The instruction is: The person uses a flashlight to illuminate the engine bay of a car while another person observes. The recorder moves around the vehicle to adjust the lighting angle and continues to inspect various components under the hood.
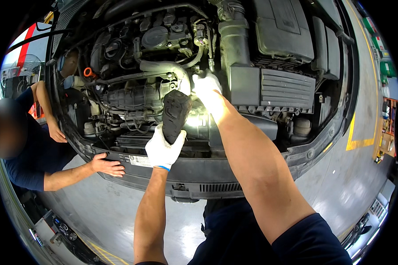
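Fingers of the gloved left hand are wrapped around a black handheld object, inward of the engine bay's front edge. Gloved right hand reaches deeper, beside a curved hose; glare prevents telling whether its fingers grip anything.

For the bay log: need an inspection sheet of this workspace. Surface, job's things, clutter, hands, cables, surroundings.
Surface: open engine bay behind a dark front crossmember.
Job's things: black object, held upright over the engine; bright light falls to its right.
Clutter: green items at the right rim, too small to identify.
Hands: left hand, white-gloved, grips the black object; right hand, white-gloved, is inside the bay, fingers washed out by glare.
Cables: grey hose curves across the engine; thin wiring unclear.
Surroundings: co-worker's bare hand at the front edge; yellow floor marking.
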`<state>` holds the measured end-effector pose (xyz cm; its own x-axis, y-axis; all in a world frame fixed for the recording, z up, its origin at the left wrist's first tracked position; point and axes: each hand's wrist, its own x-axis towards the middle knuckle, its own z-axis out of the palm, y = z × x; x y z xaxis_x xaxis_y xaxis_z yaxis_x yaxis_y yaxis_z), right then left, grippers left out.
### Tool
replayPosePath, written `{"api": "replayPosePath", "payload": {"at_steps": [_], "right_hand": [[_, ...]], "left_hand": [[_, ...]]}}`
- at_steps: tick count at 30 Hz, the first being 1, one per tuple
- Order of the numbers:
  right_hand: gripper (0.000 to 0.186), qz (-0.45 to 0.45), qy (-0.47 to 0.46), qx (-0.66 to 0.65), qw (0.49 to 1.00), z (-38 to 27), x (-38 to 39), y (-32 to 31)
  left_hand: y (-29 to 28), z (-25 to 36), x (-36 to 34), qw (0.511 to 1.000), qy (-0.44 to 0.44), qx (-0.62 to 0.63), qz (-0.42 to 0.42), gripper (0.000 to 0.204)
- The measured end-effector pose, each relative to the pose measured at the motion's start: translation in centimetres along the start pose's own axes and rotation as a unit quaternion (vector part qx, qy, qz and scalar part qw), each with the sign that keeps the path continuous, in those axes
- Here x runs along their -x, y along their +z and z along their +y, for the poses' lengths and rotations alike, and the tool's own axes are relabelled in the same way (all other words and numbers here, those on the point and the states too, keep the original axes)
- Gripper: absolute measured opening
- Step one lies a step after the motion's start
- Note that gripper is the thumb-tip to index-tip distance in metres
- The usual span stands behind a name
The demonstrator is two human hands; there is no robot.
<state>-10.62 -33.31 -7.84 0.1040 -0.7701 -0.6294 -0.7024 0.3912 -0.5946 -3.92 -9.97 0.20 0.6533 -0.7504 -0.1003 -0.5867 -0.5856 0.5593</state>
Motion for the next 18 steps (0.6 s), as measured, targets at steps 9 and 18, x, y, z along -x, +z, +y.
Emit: {"api": "replayPosePath", "payload": {"at_steps": [9, 18], "right_hand": [[0.069, -0.062, 0.023, -0.019, 0.998, -1.9, 2.3, -2.1], [0.073, -0.017, -0.009, 0.026, 0.999, -0.7, 0.4, -0.6]], "left_hand": [[-0.3, -0.1, 0.0, 1.000, 0.008, 0.008, 0.003, 0.059], [-0.3, -0.1, 0.0, 1.000, 0.025, 0.001, 0.008, 0.061]]}}
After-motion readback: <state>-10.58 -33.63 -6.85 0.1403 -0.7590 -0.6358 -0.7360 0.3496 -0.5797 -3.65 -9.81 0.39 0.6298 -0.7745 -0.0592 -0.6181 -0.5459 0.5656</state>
